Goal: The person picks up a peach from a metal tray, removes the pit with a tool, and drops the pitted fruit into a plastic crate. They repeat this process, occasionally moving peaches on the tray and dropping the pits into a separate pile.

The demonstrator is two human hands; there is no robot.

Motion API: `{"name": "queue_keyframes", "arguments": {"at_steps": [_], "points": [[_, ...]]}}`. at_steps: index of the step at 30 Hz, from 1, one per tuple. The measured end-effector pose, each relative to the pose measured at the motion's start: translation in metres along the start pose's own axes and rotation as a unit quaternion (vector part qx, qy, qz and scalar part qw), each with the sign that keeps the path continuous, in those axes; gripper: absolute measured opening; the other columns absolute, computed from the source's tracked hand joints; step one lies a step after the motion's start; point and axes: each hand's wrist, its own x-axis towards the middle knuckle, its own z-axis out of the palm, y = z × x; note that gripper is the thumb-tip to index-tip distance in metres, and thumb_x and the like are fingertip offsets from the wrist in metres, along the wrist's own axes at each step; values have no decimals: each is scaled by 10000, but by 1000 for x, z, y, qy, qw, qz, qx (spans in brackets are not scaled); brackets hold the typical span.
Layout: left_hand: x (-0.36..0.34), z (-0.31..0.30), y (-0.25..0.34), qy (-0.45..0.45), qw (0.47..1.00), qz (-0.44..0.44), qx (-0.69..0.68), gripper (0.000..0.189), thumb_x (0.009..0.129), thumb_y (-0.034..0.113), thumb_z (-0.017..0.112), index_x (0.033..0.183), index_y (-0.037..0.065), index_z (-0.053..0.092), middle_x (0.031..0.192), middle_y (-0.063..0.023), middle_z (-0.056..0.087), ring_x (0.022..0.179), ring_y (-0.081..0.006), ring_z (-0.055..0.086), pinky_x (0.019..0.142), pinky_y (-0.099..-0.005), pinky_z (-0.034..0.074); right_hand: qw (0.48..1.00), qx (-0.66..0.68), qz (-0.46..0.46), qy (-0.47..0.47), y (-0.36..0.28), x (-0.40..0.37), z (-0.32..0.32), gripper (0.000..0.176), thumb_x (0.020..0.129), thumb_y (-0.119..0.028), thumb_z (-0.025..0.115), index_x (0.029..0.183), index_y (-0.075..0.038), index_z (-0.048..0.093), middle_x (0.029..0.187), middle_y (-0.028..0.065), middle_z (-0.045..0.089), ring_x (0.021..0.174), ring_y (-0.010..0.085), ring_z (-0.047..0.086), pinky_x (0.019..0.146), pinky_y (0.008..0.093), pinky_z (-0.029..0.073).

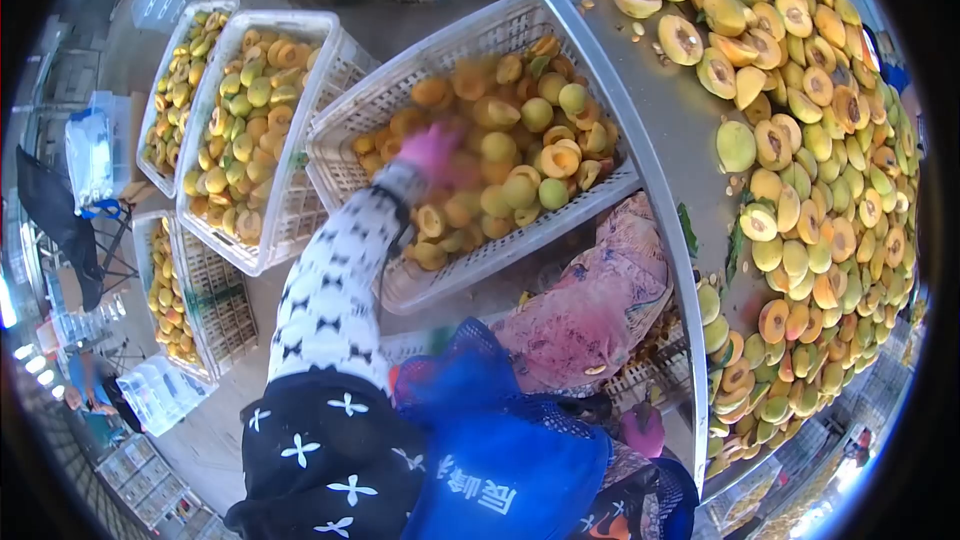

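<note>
Fruit (536, 112) fills the white basket (450, 50), and our left hand (432, 150) reaches among it, too blurred for us to tell its grip; probably sorting. Next needs a firm close on one piece.

- The left hand (432, 152), in a pink glove and a white sleeve (335, 280) with black marks, reaches into a white crate (375, 105) and is blurred.
- It lies on the whole yellow fruit (520, 150) that fills the crate; its grasp cannot be made out.
- The right hand (643, 430), also gloved pink, sits low by the edge of the steel table (640, 110).
- Halved fruit (810, 190) is heaped on the table, many with the cut side up.
- More crates (250, 120) of fruit stand to the left.
- A blue apron (500, 470) shows below.
</note>
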Motion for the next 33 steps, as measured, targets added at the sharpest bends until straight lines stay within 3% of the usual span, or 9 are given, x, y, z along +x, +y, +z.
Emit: {"name": "queue_keyframes", "arguments": {"at_steps": [6,8,11,13,17,23,29,31,33], "points": [[-62,-2,-29,-244,968,-9,62,740,772,631,646,1300,114,619,1309,-216,557,1248,-403,498,1090,-455,397,999,-5,11,42,-40,-21,-10,520,848,-408,680,1227,-64,585,1081,264,656,1027,426,640,866,497,519],[-66,-17,-13,-41,994,-3,99,583,834,510,663,1220,72,662,1248,-204,621,1176,-352,589,1009,-442,470,998,32,28,55,-59,-30,-32,502,856,-390,678,1226,-64,586,1062,251,654,997,424,642,839,497,524],[-83,-78,83,133,935,93,-316,403,876,306,694,1183,46,669,1179,-174,659,1080,-309,645,929,-397,516,988,3,-104,115,-53,-45,-50,432,865,-300,663,1217,-60,591,962,233,644,917,414,639,770,491,519],[-106,-128,181,235,892,283,-262,337,873,165,706,1181,36,663,1165,-146,666,1060,-279,652,898,-352,525,990,29,-77,112,-37,-42,-60,384,856,-252,667,1173,-44,610,904,219,640,911,397,636,757,474,509],[-65,-153,309,257,850,410,-207,527,852,320,710,1301,70,595,1292,-157,611,1191,-331,585,1000,-402,480,974,97,-132,154,-29,-65,-75,391,833,-233,688,1142,-3,617,878,219,666,835,349,670,731,434,513],[48,-120,369,161,934,316,38,851,735,447,752,1447,104,438,1483,-201,411,1337,-373,436,1125,-439,360,956,216,-129,149,-14,-116,-80,386,833,-249,707,1130,-18,620,965,212,658,900,378,649,773,442,513],[-36,-112,380,97,941,314,-81,802,742,370,774,1415,59,469,1378,-206,513,1220,-316,550,1018,-414,471,925,299,-158,170,12,-127,-71,378,838,-217,693,1141,-8,611,988,208,666,926,388,645,790,432,518],[-79,-116,383,-157,824,290,-460,636,825,251,722,1389,56,503,1262,-169,580,1090,-293,619,935,-431,525,893,339,-191,226,-1,-130,-85,391,831,-192,706,1163,-14,603,953,207,670,870,384,655,747,434,527],[-118,-106,388,-304,597,317,-671,556,874,261,665,1373,66,517,1254,-179,592,1162,-333,584,994,-483,496,837,236,-255,422,2,-109,-65,437,830,-188,712,1212,-18,583,890,194,667,801,387,655,714,444,531]]}}
